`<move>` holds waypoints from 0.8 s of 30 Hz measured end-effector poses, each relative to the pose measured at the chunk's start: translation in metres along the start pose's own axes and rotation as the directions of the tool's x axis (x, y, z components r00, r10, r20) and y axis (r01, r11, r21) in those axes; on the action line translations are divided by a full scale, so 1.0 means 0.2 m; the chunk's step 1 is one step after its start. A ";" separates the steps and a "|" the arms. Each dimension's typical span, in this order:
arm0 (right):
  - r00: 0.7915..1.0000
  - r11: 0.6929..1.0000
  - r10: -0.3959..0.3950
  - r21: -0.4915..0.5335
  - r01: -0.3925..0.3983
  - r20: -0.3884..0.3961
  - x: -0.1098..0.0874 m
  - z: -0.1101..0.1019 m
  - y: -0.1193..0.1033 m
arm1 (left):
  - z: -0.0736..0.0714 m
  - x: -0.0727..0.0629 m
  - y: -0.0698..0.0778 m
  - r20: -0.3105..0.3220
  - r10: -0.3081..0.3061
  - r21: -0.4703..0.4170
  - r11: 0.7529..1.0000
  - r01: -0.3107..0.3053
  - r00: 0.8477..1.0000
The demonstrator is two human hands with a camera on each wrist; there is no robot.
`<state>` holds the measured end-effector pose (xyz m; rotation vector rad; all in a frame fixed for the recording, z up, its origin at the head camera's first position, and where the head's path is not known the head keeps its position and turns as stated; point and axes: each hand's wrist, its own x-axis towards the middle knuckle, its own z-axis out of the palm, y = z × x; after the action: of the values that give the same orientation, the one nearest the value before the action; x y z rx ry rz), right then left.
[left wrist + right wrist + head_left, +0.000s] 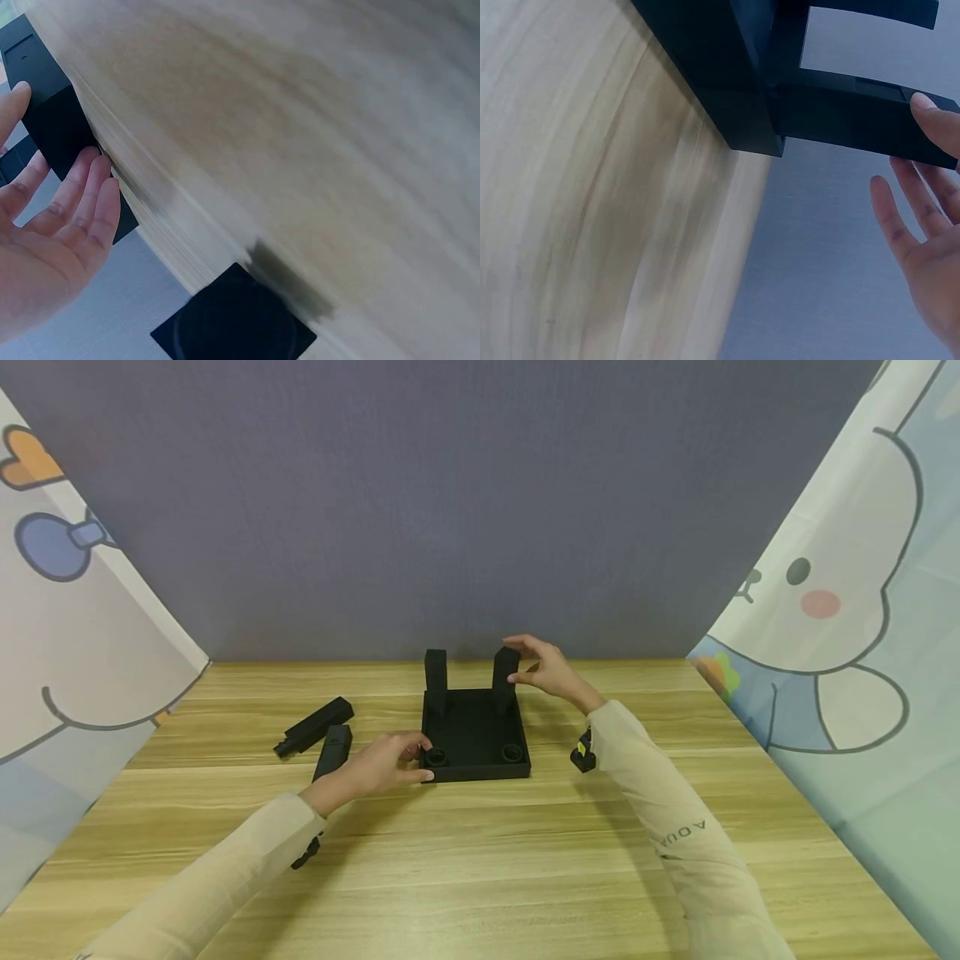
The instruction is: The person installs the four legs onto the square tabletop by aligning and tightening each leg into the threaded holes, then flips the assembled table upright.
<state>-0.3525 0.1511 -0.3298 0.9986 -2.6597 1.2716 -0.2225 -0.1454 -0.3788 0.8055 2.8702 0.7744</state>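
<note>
A black square base [474, 727] lies on the wooden table. Black posts stand upright at its two back corners, the left post [436, 675] and the right post [504, 681]. Round sockets show at both front corners, one being the right socket [512, 752]. My left hand [384, 765] holds the base at its front left corner, thumb on the front edge. With thumb and fingers, my right hand [551, 671] grips the right post near its top; in the right wrist view the same post [855, 112] runs between thumb and fingertips.
Left of the base lie a loose black post [315, 725] and another black post [334, 748], partly behind my left wrist. A small black piece [306, 852] shows beside the left sleeve. Near the right sleeve sits a black part with yellow [583, 753]. A grey panel [450, 510] rises behind.
</note>
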 end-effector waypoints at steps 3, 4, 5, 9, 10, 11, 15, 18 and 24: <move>1.000 1.000 -0.005 -0.004 0.005 0.010 0.00 0.00 0.00 | 0.00 0.00 0.00 -0.001 0.003 0.000 1.000 -0.003 1.000; 1.000 1.000 -0.006 -0.006 0.006 0.009 0.00 0.00 0.00 | 0.00 0.00 0.00 -0.001 0.004 0.000 1.000 -0.004 1.000; 1.000 1.000 -0.009 -0.007 0.009 0.005 0.00 0.00 0.00 | 0.00 0.00 0.00 -0.001 0.005 -0.001 1.000 -0.005 1.000; 1.000 1.000 -0.013 -0.004 0.013 -0.029 0.00 0.01 0.01 | 0.00 0.00 -0.01 -0.002 0.008 -0.006 1.000 -0.008 1.000; 0.999 1.000 -0.010 -0.001 0.010 -0.038 0.00 0.02 0.01 | 0.00 0.00 -0.01 -0.002 0.009 -0.006 1.000 -0.009 1.000; 0.999 1.000 -0.009 -0.001 0.009 -0.047 0.00 0.02 0.01 | 0.00 0.00 0.00 -0.002 0.010 -0.007 1.000 -0.010 1.000; 0.997 1.000 0.001 -0.003 -0.002 -0.081 0.00 0.04 0.02 | 0.00 0.00 0.00 -0.003 0.011 -0.007 1.000 -0.011 1.000; 0.995 1.000 0.004 -0.004 -0.004 -0.099 0.00 0.05 0.02 | 0.00 0.00 0.00 -0.002 0.011 -0.005 1.000 -0.011 1.000; 0.995 1.000 0.011 0.004 -0.011 -0.096 -0.01 0.05 0.01 | 0.00 0.00 0.00 0.002 0.004 -0.007 1.000 -0.004 1.000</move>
<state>-0.3503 0.1458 -0.3388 0.9002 -2.5949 1.2928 -0.2224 -0.1454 -0.3788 0.8104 2.8639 0.7827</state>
